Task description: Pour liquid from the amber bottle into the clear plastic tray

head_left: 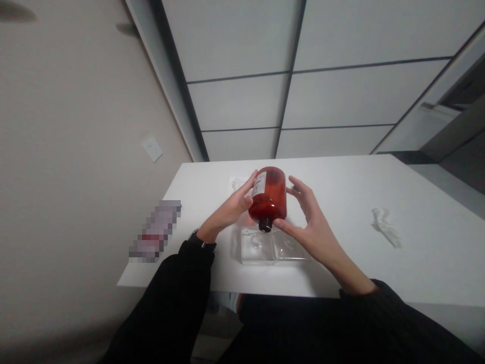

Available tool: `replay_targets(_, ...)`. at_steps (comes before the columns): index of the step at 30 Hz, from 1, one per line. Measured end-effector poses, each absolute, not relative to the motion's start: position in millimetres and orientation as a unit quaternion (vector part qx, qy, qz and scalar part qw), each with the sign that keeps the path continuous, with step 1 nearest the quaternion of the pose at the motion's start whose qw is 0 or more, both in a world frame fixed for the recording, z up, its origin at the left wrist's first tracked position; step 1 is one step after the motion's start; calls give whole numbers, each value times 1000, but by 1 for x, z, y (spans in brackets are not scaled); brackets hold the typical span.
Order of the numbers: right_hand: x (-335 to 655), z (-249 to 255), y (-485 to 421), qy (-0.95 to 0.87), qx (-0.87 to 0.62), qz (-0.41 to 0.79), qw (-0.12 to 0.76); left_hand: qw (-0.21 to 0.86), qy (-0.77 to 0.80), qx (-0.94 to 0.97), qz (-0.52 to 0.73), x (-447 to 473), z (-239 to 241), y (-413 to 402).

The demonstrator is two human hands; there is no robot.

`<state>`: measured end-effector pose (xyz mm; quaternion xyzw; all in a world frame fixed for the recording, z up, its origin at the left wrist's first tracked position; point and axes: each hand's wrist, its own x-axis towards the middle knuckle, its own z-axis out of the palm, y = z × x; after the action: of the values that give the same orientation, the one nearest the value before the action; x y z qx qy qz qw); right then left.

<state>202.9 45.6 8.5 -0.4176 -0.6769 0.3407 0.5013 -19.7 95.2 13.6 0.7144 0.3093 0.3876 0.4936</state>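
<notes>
A reddish-brown translucent bottle [273,194] with a white label is held above the table, tilted so that its dark, narrow neck points down toward me. My left hand [235,206] grips its left side by the label, thumb in front. At the right side my right hand [311,217] has its thumb against the bottle's shoulder near the neck, with fingertips at the far edge and the index finger raised off it. Below the bottle sits a clear plastic tray [257,250] with square compartments and round shapes in them, partly hidden by my right hand.
The white table [341,187] reaches to a paneled white wall at the back. A crumpled white tissue or glove [385,226] lies on the right. At the left edge is a pixelated flat object [157,230]. Something clear [238,184] lies behind my left hand.
</notes>
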Motion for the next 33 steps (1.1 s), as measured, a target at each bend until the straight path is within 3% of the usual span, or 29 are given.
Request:
replay_targets(12, 212, -6, 58, -620, -366, 498, 484, 523, 307, 713, 352, -14, 13, 93)
replay_targets(21, 253, -2, 65, -636, -383, 406, 532, 562, 323, 675, 354, -18, -1, 99)
replay_targets(33, 280, 16, 43, -716, -414, 278, 489, 523, 369, 675, 367, -22, -5, 106)
